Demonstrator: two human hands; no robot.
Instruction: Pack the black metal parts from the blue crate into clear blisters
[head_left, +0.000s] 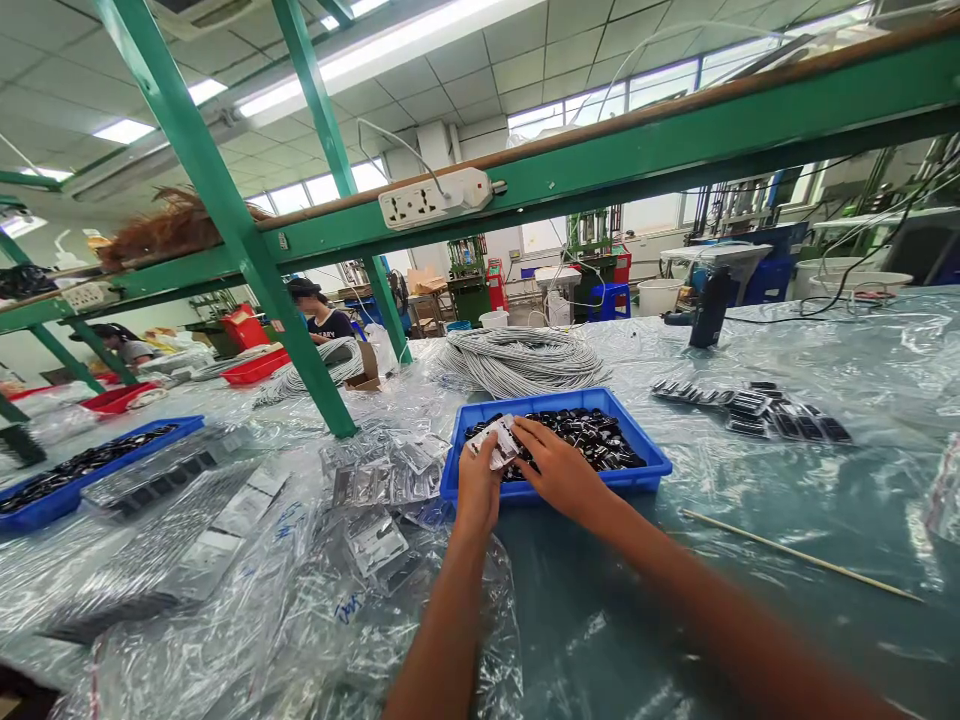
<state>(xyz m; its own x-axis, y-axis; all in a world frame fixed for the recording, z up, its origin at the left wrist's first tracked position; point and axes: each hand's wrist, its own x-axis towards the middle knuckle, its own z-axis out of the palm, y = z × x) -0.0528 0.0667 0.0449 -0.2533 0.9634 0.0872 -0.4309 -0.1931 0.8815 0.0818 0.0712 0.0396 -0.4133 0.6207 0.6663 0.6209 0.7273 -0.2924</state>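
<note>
A small silvery plate with dark cut-outs (pixel 496 440) is held over the near left part of a blue tray (pixel 660 468). My left hand (pixel 478 485) grips its lower left side, thumb on top. My right hand (pixel 555 462) is at the plate's right edge, its fingers bent over and touching it; the fingertips' undersides are hidden. Many small black parts (pixel 600 435) fill the tray beneath my hands. Left of the tray lie similar silvery plates (pixel 379 545), some on clear plastic bags (pixel 300 620).
Coiled grey cable (pixel 525 360) lies behind the tray. Black pieces in rows (pixel 787 415), a thin stick (pixel 802 553) and a black upright device (pixel 710 308) are to the right. A green post (pixel 300 340) and beam with a power strip (pixel 435 198) cross ahead. Two people sit further left.
</note>
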